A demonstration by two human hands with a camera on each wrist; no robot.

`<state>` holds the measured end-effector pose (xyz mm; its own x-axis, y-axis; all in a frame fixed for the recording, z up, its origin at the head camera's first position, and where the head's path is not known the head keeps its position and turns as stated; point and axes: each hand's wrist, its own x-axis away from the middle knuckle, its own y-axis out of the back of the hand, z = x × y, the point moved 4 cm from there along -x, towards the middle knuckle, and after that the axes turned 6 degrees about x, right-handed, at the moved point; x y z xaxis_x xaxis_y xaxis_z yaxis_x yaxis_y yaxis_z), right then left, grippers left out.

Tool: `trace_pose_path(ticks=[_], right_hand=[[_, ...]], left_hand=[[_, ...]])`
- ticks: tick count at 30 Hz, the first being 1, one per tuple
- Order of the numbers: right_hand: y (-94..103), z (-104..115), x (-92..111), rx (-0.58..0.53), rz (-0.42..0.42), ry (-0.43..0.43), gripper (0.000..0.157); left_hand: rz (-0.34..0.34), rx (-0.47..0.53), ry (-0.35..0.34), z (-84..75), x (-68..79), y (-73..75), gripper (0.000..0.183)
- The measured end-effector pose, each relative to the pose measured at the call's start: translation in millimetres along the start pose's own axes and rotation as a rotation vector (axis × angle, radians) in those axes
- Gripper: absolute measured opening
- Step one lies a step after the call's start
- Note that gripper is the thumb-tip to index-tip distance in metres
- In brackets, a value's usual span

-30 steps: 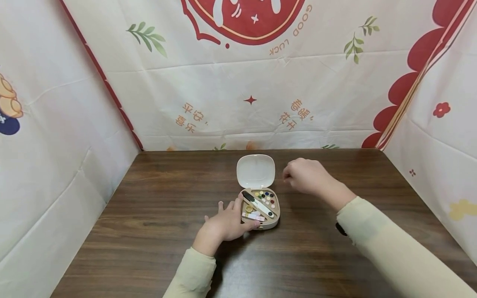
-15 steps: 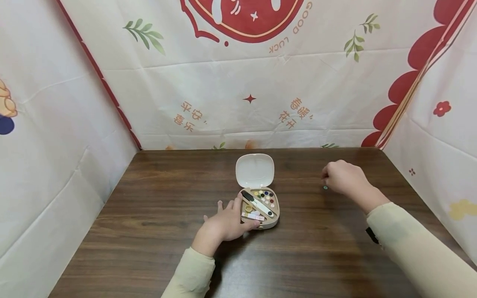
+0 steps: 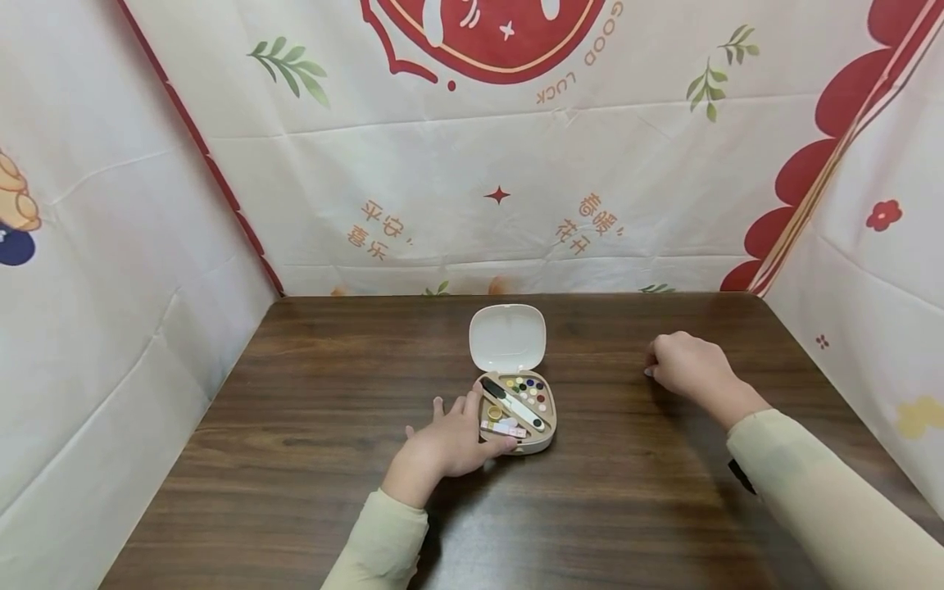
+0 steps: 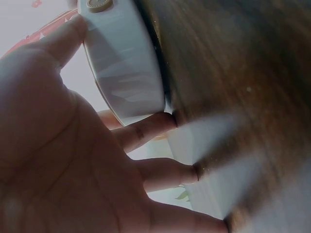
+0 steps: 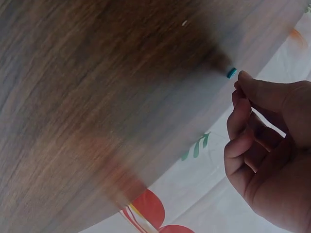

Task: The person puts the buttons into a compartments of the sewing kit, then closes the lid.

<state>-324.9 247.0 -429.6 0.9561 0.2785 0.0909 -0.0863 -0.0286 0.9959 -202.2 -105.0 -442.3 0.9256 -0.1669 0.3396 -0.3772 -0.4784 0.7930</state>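
Observation:
A small white sewing kit case (image 3: 542, 443) lies on the table with its lid (image 3: 507, 338) raised at the back. My left hand (image 3: 446, 442) holds its near left corner, thumb on the front edge by the clasp and the other fingers spread along the side. Inside are small scissors (image 3: 519, 407) with a black end, a yellow ring (image 3: 495, 413) and several coloured buttons (image 3: 533, 392). On the right, my right hand (image 3: 687, 365) is at the tabletop with curled fingers. A teal button (image 5: 232, 73) shows right at its thumb tip; whether it is pinched is unclear.
The brown wood table (image 3: 310, 492) ends at a white printed cloth (image 3: 413, 164) at the back, with more cloth on both sides. A tiny pale speck (image 5: 184, 23) lies on the table in the right wrist view.
My right hand has moved right, away from the case, then lowered slightly over the button that showed on the table half a second ago. My left hand and the case stay put.

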Motion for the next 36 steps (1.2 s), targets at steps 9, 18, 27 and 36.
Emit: trace_pose_path(ticks=[9, 18, 27, 36], right_hand=[[-3.6, -6, -4, -0.035, 0.043, -0.001, 0.008], [0.7, 9, -4, -0.129, 0.177, 0.038, 0.025], [37.3, 93, 3, -0.282, 0.119, 0.227, 0.014], [38.5, 144, 9, -0.194, 0.028, 0.317, 0.015]], left_hand=[[-0.001, 0.002, 0.007, 0.3, -0.2, 0.4, 0.109], [0.006, -0.002, 0.006, 0.3, -1.0, 0.2, 0.109], [-0.011, 0.006, -0.001, 0.6, -0.5, 3.4, 0.107], [-0.009, -0.009, -0.002, -1.7, 0.2, 1.4, 0.108]])
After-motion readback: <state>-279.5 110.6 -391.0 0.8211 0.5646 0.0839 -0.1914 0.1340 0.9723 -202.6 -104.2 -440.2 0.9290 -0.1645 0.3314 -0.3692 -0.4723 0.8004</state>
